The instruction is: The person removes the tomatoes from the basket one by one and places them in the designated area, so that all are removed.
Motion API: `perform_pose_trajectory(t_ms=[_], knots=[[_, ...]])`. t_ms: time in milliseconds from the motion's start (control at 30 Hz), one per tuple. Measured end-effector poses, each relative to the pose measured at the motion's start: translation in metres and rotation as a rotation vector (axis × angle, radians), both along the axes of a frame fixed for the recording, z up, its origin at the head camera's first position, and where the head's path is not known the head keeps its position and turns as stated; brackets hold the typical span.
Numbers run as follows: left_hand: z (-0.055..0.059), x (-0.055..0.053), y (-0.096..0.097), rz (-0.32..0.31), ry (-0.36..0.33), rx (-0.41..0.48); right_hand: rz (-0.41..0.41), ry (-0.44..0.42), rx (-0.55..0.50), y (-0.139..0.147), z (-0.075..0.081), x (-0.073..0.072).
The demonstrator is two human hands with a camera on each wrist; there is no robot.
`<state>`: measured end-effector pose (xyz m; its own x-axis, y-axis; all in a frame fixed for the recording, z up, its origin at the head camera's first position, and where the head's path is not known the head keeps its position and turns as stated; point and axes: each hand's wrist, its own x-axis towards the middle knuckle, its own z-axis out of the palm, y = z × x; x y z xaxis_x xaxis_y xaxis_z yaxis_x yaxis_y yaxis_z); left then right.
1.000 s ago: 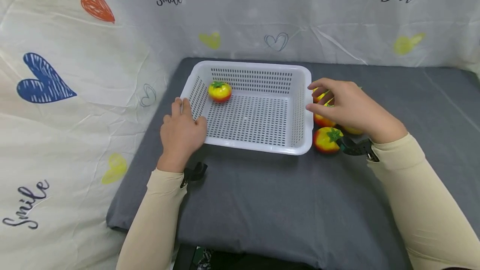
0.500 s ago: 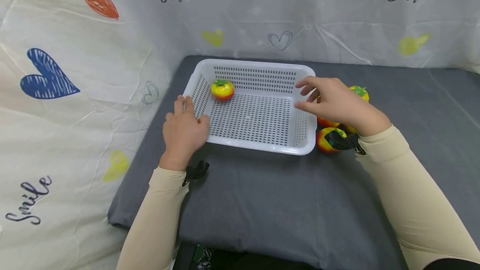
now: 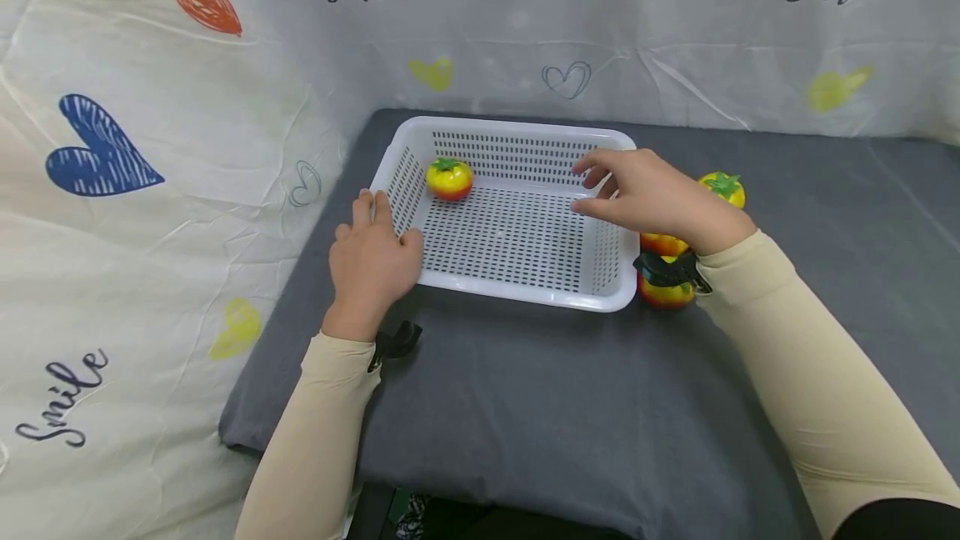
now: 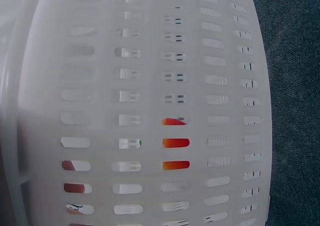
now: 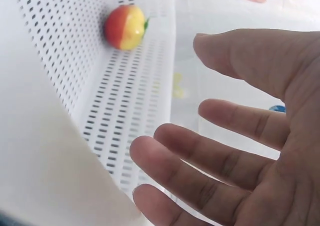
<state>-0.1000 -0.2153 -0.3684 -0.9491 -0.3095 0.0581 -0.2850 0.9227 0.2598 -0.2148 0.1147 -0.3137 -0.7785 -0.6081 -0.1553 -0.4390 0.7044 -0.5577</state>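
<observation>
A white perforated plastic basket [image 3: 517, 295] sits on the grey-covered table. Inside, by its left end, lies one shiny red-and-yellow persimmon-like fruit [image 3: 450, 182] with a green leafy top. My left hand [image 3: 372, 265] holds the basket's front-left corner, thumb over the rim; the left wrist view shows the slotted wall [image 4: 150, 76] with the fruit's orange through the slots. Above the basket's right end hovers my right hand [image 3: 652, 194], fingers apart and slightly bent, nothing between them. In the right wrist view the fruit [image 5: 125, 28] appears beyond the fingertips.
Several similar fruits lie just right of the basket, among them a front fruit [image 3: 666, 293] and a back fruit [image 3: 726, 187], partly covered by the right arm. A pale cloth [image 3: 480, 23] with printed hearts hangs behind and along the left side.
My right hand has moved left, from over the fruits beside the basket to over its right end, uncovering the back fruit. The left hand stays at the basket; the head view has shifted slightly.
</observation>
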Motion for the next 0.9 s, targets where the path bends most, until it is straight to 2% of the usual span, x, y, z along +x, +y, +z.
perform_pose_trajectory(t_ms=[400,900], knots=[[0.001,-0.001,0.003,-0.006,0.004,-0.004,0.058,0.040,0.012,-0.020,-0.010,-0.013],[0.002,0.002,0.000,-0.002,0.001,-0.005,0.086,-0.004,0.017,-0.058,-0.024,-0.029]])
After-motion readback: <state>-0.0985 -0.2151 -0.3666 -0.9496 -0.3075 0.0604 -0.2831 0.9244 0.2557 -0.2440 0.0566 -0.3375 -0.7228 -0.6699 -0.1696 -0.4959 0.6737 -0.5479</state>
